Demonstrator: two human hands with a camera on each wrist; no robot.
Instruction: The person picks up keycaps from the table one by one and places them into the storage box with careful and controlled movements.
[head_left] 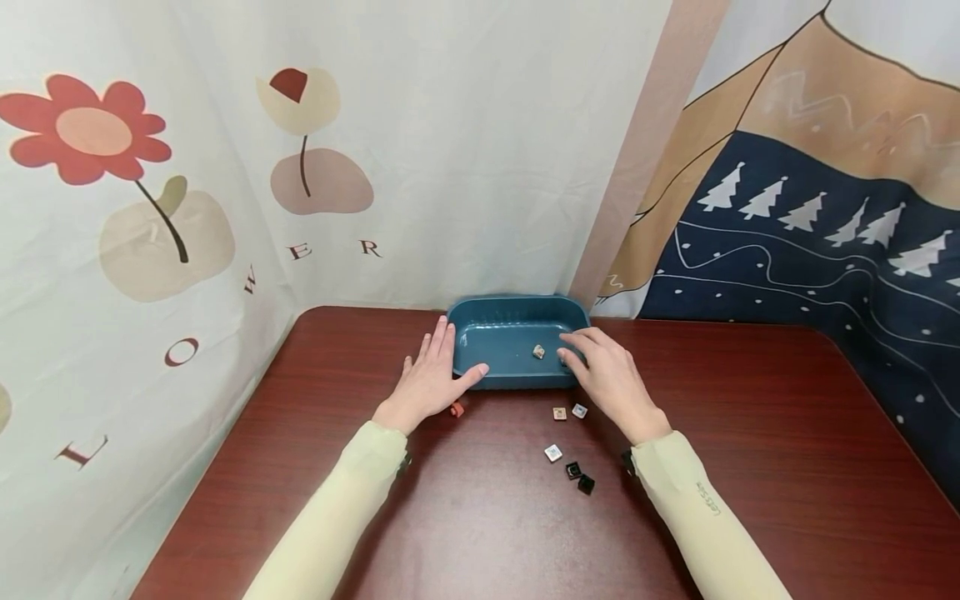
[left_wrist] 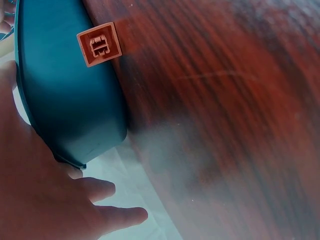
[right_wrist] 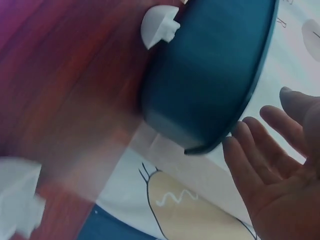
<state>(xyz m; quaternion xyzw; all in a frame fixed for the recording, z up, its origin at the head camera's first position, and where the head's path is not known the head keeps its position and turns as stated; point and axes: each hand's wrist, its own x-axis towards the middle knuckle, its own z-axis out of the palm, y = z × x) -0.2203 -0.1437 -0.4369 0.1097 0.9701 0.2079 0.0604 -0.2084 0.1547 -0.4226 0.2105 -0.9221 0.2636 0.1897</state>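
Observation:
My left hand rests on the left end of a blue-green plastic tray, fingers straight and thumb spread over the near rim. Above the tray's right end is my right hand, its fingers loosely bent; the right wrist view shows nothing between them. A patterned keycap lies inside the tray, and a dark bit beside the right fingertips is mostly hidden. Just in front of the tray, near my left wrist, sits an orange-red keycap, its hollow underside visible in the left wrist view.
On the reddish-brown table lie a tan keycap, a pale keycap, a white keycap and two black ones, a keycap and a keycap. Printed curtains hang behind the tray.

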